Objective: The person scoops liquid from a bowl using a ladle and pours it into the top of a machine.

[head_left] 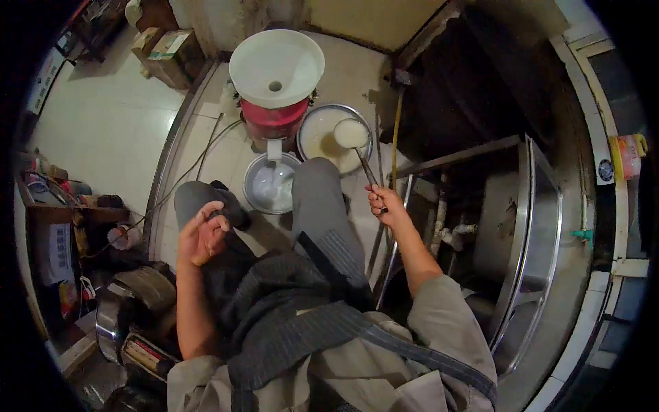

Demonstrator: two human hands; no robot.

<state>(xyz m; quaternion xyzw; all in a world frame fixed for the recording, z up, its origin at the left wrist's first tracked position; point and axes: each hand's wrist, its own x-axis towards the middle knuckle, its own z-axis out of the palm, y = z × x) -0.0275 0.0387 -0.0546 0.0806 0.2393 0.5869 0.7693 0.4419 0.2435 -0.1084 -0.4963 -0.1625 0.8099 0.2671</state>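
Observation:
My right hand (386, 205) is wrapped round the dark handle of a ladle (351, 134). The ladle's round bowl, full of something pale, is over a wide metal basin (371, 149) that holds a creamy, pale mixture. Raised above my knee, my left hand (204, 233) has loosely curled fingers, apart from each other, with nothing in them. A red machine (274, 123) with a wide white hopper (276, 65) stands in front of me. Its white spout (274, 149) points down into a smaller metal bowl (258, 200) with whitish contents.
On the right stands a metal sink frame (518, 240) with pipes beneath. A cable (199, 161) runs over the floor to the machine. Cardboard boxes (171, 58) lie at the back left, and a cluttered shelf (62, 213) stands at the left. My knees flank the small bowl.

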